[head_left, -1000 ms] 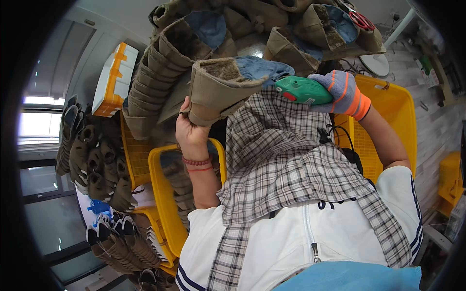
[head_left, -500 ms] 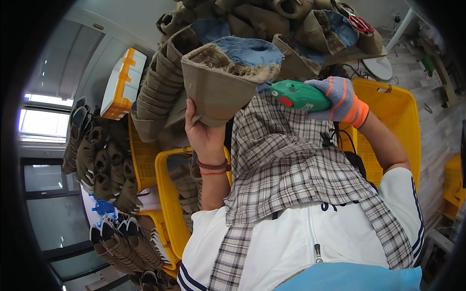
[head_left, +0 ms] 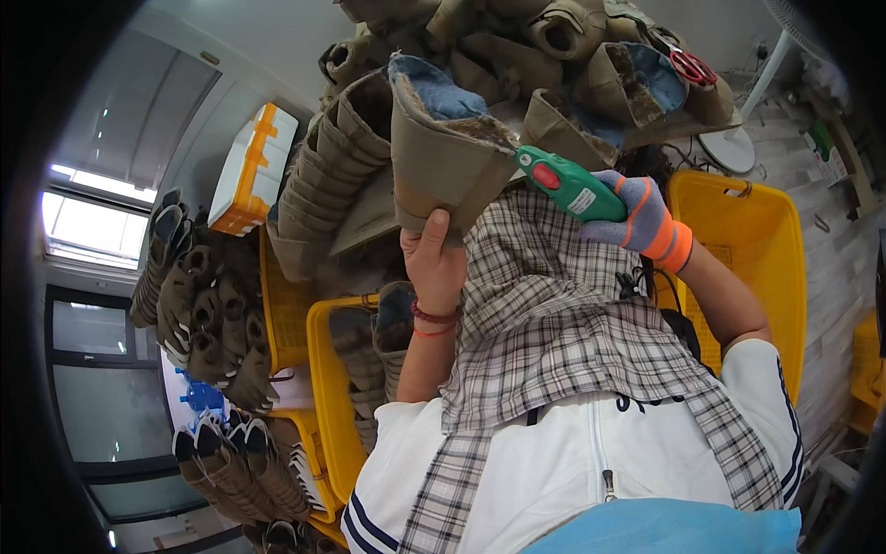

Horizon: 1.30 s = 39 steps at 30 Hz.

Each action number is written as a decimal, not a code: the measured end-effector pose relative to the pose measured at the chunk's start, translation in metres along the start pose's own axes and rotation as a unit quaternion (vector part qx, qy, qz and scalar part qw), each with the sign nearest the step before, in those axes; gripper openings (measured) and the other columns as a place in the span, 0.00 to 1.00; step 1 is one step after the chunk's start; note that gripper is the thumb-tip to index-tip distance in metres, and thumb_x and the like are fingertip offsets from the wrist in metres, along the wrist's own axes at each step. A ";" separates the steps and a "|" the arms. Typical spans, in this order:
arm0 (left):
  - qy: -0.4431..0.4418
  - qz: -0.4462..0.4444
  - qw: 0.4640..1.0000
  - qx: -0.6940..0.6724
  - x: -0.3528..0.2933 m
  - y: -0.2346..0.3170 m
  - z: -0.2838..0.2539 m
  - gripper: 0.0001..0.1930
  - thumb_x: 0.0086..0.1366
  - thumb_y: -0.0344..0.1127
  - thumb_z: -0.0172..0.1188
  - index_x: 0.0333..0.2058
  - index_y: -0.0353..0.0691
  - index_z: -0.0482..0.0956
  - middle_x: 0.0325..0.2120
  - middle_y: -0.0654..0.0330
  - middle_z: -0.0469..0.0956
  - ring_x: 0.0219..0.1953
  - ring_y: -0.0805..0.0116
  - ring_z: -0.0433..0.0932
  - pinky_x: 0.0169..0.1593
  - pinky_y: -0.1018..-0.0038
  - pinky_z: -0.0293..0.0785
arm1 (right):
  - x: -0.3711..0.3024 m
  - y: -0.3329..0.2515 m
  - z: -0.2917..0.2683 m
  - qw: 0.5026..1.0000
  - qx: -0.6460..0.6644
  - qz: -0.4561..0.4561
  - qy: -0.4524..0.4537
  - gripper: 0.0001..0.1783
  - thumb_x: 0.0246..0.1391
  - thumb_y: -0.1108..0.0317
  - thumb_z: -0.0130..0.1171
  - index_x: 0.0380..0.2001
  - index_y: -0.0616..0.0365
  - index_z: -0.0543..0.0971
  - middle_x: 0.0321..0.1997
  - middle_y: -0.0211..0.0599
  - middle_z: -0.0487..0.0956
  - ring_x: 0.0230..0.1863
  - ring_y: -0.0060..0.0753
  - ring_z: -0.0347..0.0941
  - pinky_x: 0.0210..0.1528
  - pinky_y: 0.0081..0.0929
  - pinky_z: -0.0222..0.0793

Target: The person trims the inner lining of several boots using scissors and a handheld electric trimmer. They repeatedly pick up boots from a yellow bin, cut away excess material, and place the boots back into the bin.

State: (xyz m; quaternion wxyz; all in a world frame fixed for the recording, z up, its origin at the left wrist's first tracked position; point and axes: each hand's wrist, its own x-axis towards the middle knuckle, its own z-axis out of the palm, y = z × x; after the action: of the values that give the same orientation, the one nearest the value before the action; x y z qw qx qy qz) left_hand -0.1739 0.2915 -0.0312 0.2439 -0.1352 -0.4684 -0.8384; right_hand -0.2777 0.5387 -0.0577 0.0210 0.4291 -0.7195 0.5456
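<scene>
Past the left edge of the bench (head_left: pixel 367 218), daylight glares through a window (head_left: pixel 97 229) in the grey wall (head_left: pixel 161 106); nearer stand dark-framed glass panes (head_left: pixel 106 411). A pale wall (head_left: pixel 277 42) backs the far left corner. Off the right edge, a white fan stand (head_left: pixel 768 76) rises from its round base over grey, wood-look flooring (head_left: pixel 828 263).

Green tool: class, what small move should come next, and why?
Probably a short pass of the green tool along the rim of the brown boot: the tool's tip sits at that rim, the gloved right hand grips it, and the left hand holds the boot.
</scene>
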 end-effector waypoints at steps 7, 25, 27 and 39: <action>-0.012 0.011 0.994 0.109 0.003 -0.020 -0.009 0.12 0.61 0.28 0.56 0.45 0.39 0.75 0.44 0.61 0.76 0.45 0.73 0.73 0.48 0.74 0.69 | 0.000 -0.002 0.001 0.999 0.000 0.018 0.034 0.31 0.33 0.58 0.74 0.40 0.64 0.76 0.29 0.38 0.80 0.26 0.21 0.76 0.32 0.18 0.71; -0.170 0.221 0.740 0.612 0.019 -0.052 -0.007 0.10 0.56 0.26 0.57 0.38 0.36 0.78 0.38 0.51 0.75 0.44 0.49 0.70 0.49 0.58 0.63 | 0.002 -0.008 -0.005 0.964 0.183 0.176 0.081 0.25 0.42 0.59 0.69 0.40 0.63 0.76 0.25 0.26 0.77 0.24 0.13 0.69 0.26 0.15 0.66; -0.209 0.248 0.697 0.639 0.021 -0.053 -0.004 0.09 0.56 0.26 0.58 0.38 0.34 0.77 0.37 0.51 0.75 0.42 0.50 0.71 0.48 0.59 0.64 | 0.002 -0.007 -0.007 0.951 0.218 0.198 0.095 0.23 0.44 0.59 0.68 0.40 0.62 0.76 0.24 0.24 0.75 0.21 0.11 0.66 0.23 0.14 0.63; -0.259 0.250 0.623 0.694 0.013 -0.043 -0.002 0.09 0.55 0.25 0.57 0.37 0.36 0.77 0.38 0.51 0.74 0.46 0.50 0.70 0.51 0.58 0.63 | 0.002 0.010 -0.030 0.934 0.241 0.212 0.157 0.16 0.50 0.61 0.61 0.36 0.62 0.74 0.22 0.26 0.74 0.17 0.16 0.68 0.20 0.16 0.63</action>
State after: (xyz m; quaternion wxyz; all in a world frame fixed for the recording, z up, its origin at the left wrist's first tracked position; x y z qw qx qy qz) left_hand -0.2076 0.3055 -0.0571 0.3341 -0.2488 -0.9034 -0.1016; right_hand -0.2984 0.5616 -0.0521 -0.0868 0.1674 -0.6285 0.7546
